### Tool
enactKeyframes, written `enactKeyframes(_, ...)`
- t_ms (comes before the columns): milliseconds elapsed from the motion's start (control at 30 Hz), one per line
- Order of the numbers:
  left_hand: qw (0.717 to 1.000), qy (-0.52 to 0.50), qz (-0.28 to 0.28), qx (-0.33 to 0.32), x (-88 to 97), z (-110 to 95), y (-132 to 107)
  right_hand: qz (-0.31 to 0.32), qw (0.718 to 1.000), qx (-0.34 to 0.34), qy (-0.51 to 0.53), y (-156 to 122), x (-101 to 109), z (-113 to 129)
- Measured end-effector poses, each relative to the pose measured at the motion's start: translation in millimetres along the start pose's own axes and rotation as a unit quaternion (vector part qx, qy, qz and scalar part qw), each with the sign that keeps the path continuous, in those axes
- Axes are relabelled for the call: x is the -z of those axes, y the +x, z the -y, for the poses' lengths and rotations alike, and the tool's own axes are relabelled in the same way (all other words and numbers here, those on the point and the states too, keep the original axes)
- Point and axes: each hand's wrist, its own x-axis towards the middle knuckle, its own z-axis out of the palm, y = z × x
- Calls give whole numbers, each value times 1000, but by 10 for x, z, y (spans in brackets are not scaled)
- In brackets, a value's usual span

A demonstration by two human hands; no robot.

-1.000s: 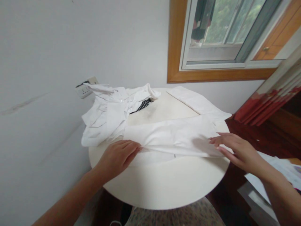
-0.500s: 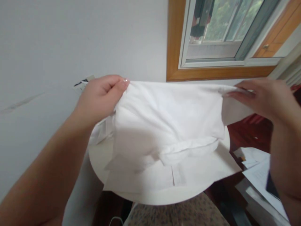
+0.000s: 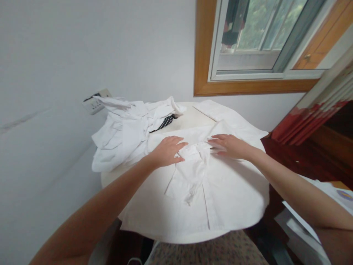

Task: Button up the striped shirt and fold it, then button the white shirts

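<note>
A white shirt (image 3: 231,195) lies spread over a round cream table (image 3: 197,117), its hem toward me. My left hand (image 3: 167,151) rests palm-down near the crumpled middle of the shirt, fingers apart. Across the bunched cloth, my right hand (image 3: 227,146) touches the shirt with its fingers stretched out and slightly spread. Between the two hands the fabric is wrinkled and gathered. One sleeve (image 3: 234,117) reaches out to the far right of the table. A slit shows in the cloth near the hem.
A heap of white clothes (image 3: 121,136) sits at the table's left, with a black striped cloth (image 3: 165,123) under its edge. Behind it is a wall socket (image 3: 96,105). Papers (image 3: 300,228) lie lower right. A window (image 3: 248,73) and a red-and-white curtain (image 3: 298,121) stand beyond.
Both hands held the white cloth raised and stretched between them. Now the cloth lies on the table, and my hands have come down, closer together, and let go of its edges.
</note>
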Motion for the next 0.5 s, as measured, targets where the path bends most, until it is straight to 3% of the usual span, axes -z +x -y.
enactKeyframes(100,999,-22,22,27,-117,48,10,-8,999,-40,-13,106,-60,-63)
enactKeyframes(200,995,-57,19,82,-51,96,76,-52,993,-101,20,248,1,-127)
enactKeyframes(267,987,-97,-24,127,61,150,172,-110,981,-142,68,370,68,-151)
enactKeyframes(367,954,-192,-136,187,259,316,393,-231,949,-178,118,604,171,-139)
enactKeyframes(433,925,-222,-191,242,382,470,545,-315,927,-171,114,753,232,-93)
enactKeyframes(500,907,-176,-229,308,486,611,652,-352,921,-139,91,846,271,-20)
